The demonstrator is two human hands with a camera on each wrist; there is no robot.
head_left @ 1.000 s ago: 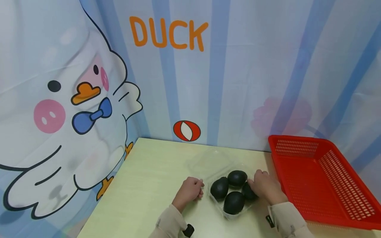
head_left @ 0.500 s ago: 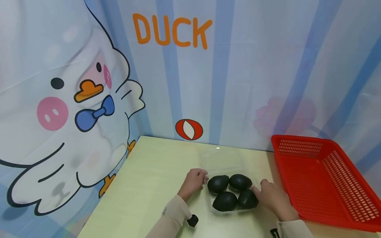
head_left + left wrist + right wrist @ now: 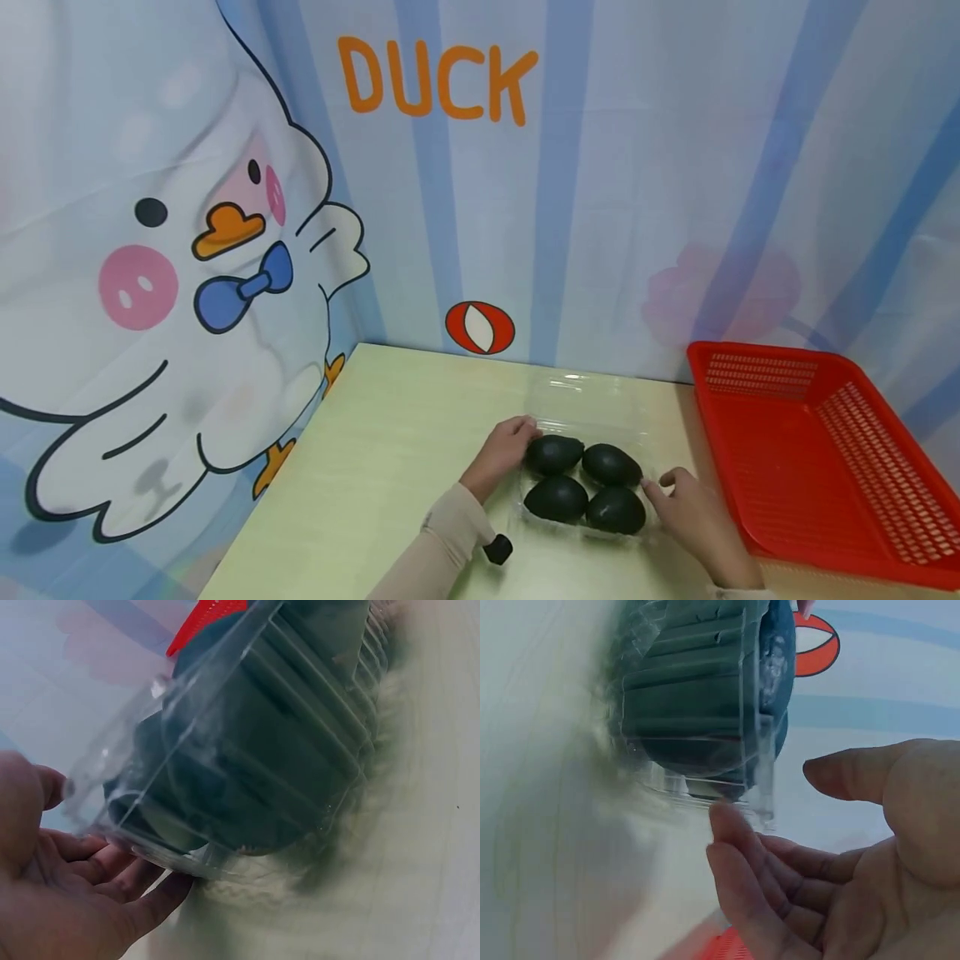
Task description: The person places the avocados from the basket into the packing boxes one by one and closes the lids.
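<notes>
Several dark green avocados (image 3: 555, 500) lie in a clear plastic clamshell box (image 3: 517, 521) on the table. Its transparent lid (image 3: 585, 404) is folded back toward the wall. At the far left corner of the box, my left hand (image 3: 502, 454) holds the rim; in the left wrist view its thumb is at the edge and the fingers (image 3: 161, 900) lie under it. By the right side is my right hand (image 3: 693, 512). In the right wrist view its fingertips (image 3: 731, 825) touch or nearly touch the box corner, while the thumb stands apart.
A red plastic basket (image 3: 795, 475) with perforated sides stands at the right, beyond my right hand. The pale yellow table (image 3: 360, 433) ends at a hanging cloth (image 3: 592, 208) printed with a duck and stripes.
The box has turned from slanted to nearly square with the table, and its lid swung right with it. My left hand moved forward to the far corner; my right hand drew back slightly.
</notes>
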